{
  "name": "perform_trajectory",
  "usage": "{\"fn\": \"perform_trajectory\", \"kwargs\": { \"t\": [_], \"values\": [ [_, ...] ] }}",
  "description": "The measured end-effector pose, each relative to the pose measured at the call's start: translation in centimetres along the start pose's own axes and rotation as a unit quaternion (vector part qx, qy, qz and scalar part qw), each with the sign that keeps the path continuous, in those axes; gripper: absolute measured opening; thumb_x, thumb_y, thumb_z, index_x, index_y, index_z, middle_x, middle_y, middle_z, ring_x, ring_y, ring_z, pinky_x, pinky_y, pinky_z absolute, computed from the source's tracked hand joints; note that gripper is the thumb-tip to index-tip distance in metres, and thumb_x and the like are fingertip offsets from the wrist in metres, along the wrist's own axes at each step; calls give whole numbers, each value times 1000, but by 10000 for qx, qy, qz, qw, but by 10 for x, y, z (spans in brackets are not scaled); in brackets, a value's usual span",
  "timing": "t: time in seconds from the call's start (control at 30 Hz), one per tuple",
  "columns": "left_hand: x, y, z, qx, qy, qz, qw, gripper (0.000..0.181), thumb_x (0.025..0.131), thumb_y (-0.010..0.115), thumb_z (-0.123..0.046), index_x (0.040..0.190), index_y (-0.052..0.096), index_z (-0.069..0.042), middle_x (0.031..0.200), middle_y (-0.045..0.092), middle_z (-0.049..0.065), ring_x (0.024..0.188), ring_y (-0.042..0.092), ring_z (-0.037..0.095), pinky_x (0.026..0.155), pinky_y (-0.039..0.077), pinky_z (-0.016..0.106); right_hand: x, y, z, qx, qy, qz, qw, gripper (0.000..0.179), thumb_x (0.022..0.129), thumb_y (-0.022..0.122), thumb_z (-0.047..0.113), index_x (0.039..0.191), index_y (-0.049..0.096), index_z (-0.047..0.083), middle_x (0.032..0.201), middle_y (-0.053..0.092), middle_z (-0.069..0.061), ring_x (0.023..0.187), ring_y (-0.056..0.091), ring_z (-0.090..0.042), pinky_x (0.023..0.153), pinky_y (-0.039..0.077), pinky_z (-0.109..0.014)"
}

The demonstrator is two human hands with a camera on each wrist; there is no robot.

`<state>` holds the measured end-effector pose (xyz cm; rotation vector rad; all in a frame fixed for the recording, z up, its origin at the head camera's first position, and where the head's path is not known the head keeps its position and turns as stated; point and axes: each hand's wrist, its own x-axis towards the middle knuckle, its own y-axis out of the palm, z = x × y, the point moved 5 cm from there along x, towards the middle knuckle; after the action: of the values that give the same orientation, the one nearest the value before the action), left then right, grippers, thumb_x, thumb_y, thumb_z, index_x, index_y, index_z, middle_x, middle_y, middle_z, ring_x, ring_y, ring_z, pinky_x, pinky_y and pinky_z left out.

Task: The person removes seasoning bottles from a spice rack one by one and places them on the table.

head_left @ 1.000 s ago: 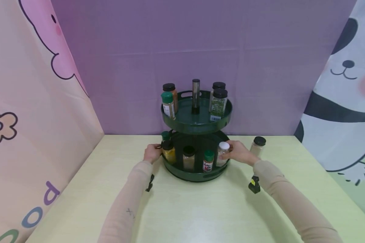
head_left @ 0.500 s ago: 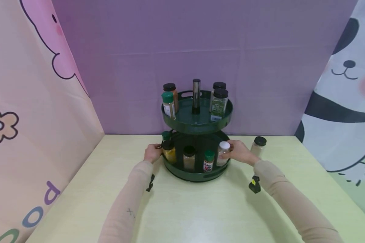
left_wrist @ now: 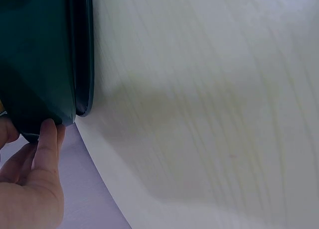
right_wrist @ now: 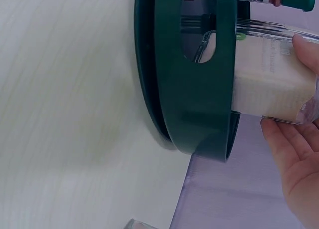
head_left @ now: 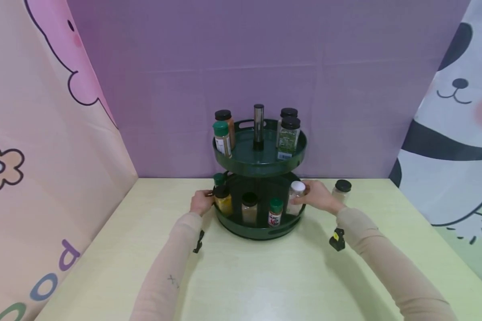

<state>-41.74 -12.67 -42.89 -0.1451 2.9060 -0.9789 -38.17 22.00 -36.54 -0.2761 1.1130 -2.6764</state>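
A dark green two-tier turntable rack (head_left: 261,169) stands on the table. My left hand (head_left: 202,202) grips the left rim of its lower tray (left_wrist: 40,89), thumb inside and fingers outside in the left wrist view. Beside that hand are a yellow spice jar (head_left: 224,204) with a black lid and a green-capped bottle (head_left: 219,179). My right hand (head_left: 320,196) holds a white-capped jar (head_left: 295,200) of pale powder between thumb and fingers, at the lower tray's right side. In the right wrist view the lower part of this clear jar (right_wrist: 266,77) is behind the tray wall.
On the lower tray are a black-lidded jar (head_left: 249,209) and a small green-capped bottle (head_left: 275,213). The upper tray (head_left: 261,168) carries several spice jars around a metal post (head_left: 259,127). Another black-lidded jar (head_left: 341,191) stands on the table behind my right wrist. A purple backdrop (head_left: 176,111) hangs behind.
My right hand has moved the white-capped jar slightly up and to the right in the head view. My left hand and the rack stay as they were.
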Motion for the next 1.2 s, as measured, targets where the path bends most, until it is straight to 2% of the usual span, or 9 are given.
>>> {"fn": "perform_trajectory", "kwargs": {
  "t": [0.27, 0.67, 1.0, 1.2],
  "values": [
    [0, 1, -1, -35, -14, -8, 10000, 40, 87, 54, -20, 123, 58, -3, 119, 61, 17, 108, 58, 31, 89, 48, 39, 2, -7, 1, -7, 9, -191, 9998, 47, 70, 79, 29, 104, 61, 2, 102, 65, -13, 93, 60, -25, 78, 51, -38],
    [-1, 1, -3, -72, -5, 91, 9999, 40, 87, 53, -19, 124, 57, -3, 120, 60, 17, 107, 59, 31, 88, 49, 38, 2, -14, 8, 269, 216, -189, 9992, 53, 71, 78, 31, 111, 58, 2, 109, 64, -14, 99, 60, -26, 84, 50, -40],
    [0, 1, 1, -66, -38, 95, 9999, 39, 88, 54, -20, 124, 57, -5, 121, 59, 17, 108, 58, 31, 89, 48, 39, -1, -22, 16, 169, 192, -230, 9994, 52, 73, 76, 29, 113, 57, 2, 110, 63, -15, 101, 58, -28, 85, 49, -42],
    [1, 1, 1, -102, -64, 108, 9999, 40, 88, 54, -21, 124, 57, -4, 122, 59, 17, 109, 58, 31, 90, 48, 39, -2, -28, 14, 80, 298, -216, 9993, 57, 74, 75, 33, 117, 54, 1, 115, 60, -18, 107, 56, -32, 89, 47, -46]
  ]
}}
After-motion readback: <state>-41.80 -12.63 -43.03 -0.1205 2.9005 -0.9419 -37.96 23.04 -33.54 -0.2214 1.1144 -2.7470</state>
